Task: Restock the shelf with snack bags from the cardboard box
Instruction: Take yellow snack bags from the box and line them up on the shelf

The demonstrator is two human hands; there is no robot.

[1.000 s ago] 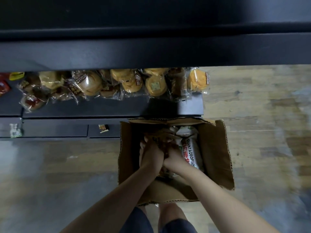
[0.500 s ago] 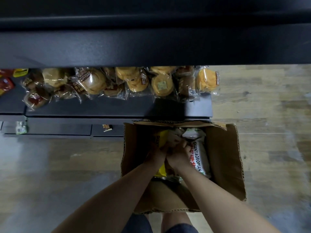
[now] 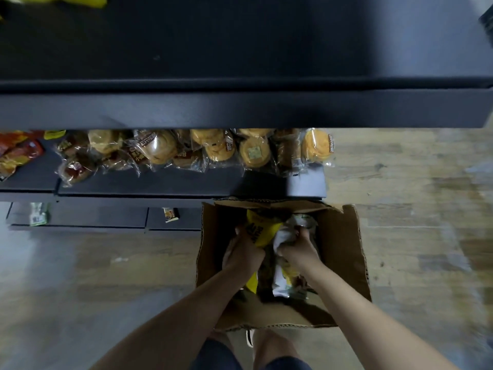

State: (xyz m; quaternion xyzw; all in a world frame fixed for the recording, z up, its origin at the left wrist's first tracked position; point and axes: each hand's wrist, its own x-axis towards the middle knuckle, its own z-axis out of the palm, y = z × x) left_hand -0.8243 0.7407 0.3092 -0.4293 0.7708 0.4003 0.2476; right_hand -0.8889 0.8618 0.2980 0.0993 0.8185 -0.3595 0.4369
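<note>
Both hands are down inside the cardboard box (image 3: 344, 252) at lower centre of the frame. The left hand (image 3: 244, 253) curls its fingers round a yellow snack bag (image 3: 262, 229); the bag's lower end shows again below the wrist, so the hand hides its middle. The right hand (image 3: 298, 249) grips a white snack bag (image 3: 282, 283), bunching its upper end in the fist; the printing on it is too crumpled and blurred to read. More packets lie under and between the two bags, but the box interior is dark and they cannot be told apart or counted.

The box stands open on the wooden floor (image 3: 413, 209), its far flap touching the front edge of the lower shelf (image 3: 149, 186). On that shelf, across the middle left of the frame, lies a row of clear-wrapped buns (image 3: 213, 149), with red packets (image 3: 18, 154) cut off at the left edge. A dark upper shelf (image 3: 240, 49) fills the top of the frame and hides the back of the row; something yellow (image 3: 61, 0) is cropped at the upper left corner. The person's knees are cut off at the bottom.
</note>
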